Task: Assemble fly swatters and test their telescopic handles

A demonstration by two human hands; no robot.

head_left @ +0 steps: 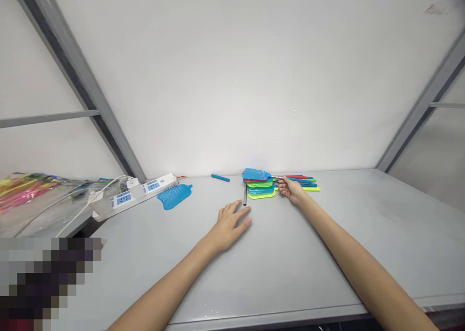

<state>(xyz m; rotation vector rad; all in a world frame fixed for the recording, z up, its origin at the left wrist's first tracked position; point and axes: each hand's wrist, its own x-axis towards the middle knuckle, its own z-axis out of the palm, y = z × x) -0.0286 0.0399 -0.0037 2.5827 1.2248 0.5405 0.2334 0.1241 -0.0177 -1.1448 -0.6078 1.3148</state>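
Note:
My right hand (pixel 291 191) is closed around the thin metal shaft of a blue fly swatter (pixel 256 174), at the pile by the wall. Its blue mesh head lies over red, green and yellow fly swatters, whose handles point right. My left hand (pixel 232 224) rests palm down on the table with fingers spread and nothing in it. Just beyond those fingertips lies a dark metal tube (pixel 245 194), partly under the pile. A loose blue swatter head (pixel 175 196) is farther left, and a loose blue handle (pixel 220 177) lies near the wall.
A white power strip (pixel 136 193) with plugged-in adapters and cables runs along the left edge of the grey table (pixel 308 268). Clear plastic bags with colourful things (pixel 32 190) lie on a surface at far left. A white wall (pixel 232 79) stands behind the table.

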